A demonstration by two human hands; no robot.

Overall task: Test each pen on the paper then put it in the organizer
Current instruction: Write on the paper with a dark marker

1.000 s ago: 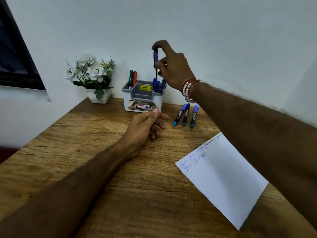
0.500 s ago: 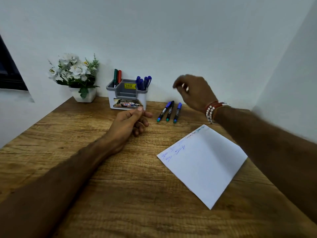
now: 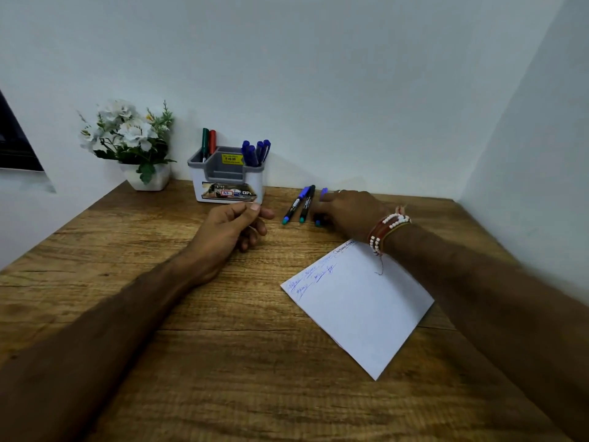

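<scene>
Window [image 3: 16, 145]: dark frame seen at the far left edge.
Flowers [image 3: 127, 135]: white, in a white pot [image 3: 149, 181], set far left on the table [image 3: 223, 362], against the wall.
Organizer [image 3: 228, 178]: grey and white, stood at the far edge just right of the flowers; yellow tag seen inside.
Left slot: green pen [image 3: 205, 143] and red pen [image 3: 212, 141] stood upright, side by side.
Right slot: blue pens [image 3: 255, 153] bunched together, caps up.
Left hand [image 3: 229, 228]: rested on the table just near of the organizer; fingers loosely curled, thumb laid on the index finger; nothing held.
Loose pens [image 3: 294, 207]: two laid side by side on the table, right of the organizer; teal ends near, caps far; just left of the right hand.
Third pen [image 3: 323, 193]: laid just right of those two, mostly covered by the right hand; blue cap shown beyond the fingers, other end shown on the near side.
Right hand [image 3: 347, 212]: set palm-down over the third pen, fingers bent onto it; whether the pen is pinched cannot be told.
Bracelets [image 3: 387, 228]: red thread and white beads worn on the right wrist.
Paper [image 3: 360, 301]: white sheet laid near right on the table, turned cornerwise; blue scribbles along its far-left edge; far corner covered by the right wrist.
</scene>
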